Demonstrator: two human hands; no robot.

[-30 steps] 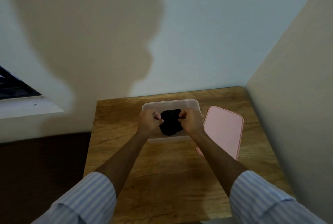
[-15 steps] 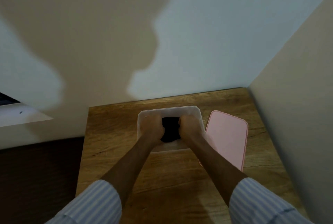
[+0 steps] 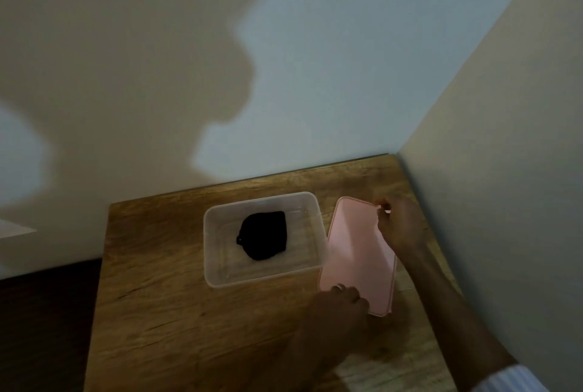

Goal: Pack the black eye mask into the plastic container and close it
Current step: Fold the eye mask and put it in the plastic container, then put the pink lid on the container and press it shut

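Note:
The black eye mask (image 3: 263, 235) lies bunched inside the clear plastic container (image 3: 214, 268), which stands open on the wooden table (image 3: 164, 312). Just right of the container is the pink lid (image 3: 358, 252). My right hand (image 3: 399, 224) pinches the lid's far right corner. My left hand (image 3: 339, 304) grips the lid's near edge. The lid looks slightly tilted, its left edge next to the container's right wall.
The table fits into a corner: a pale wall (image 3: 284, 76) behind it and a beige wall (image 3: 504, 170) along its right side. Dark floor (image 3: 41, 328) shows past the table's left edge.
Both hands have let go of the mask and left the container. They moved right and took hold of the pink lid. The mask now rests in the container.

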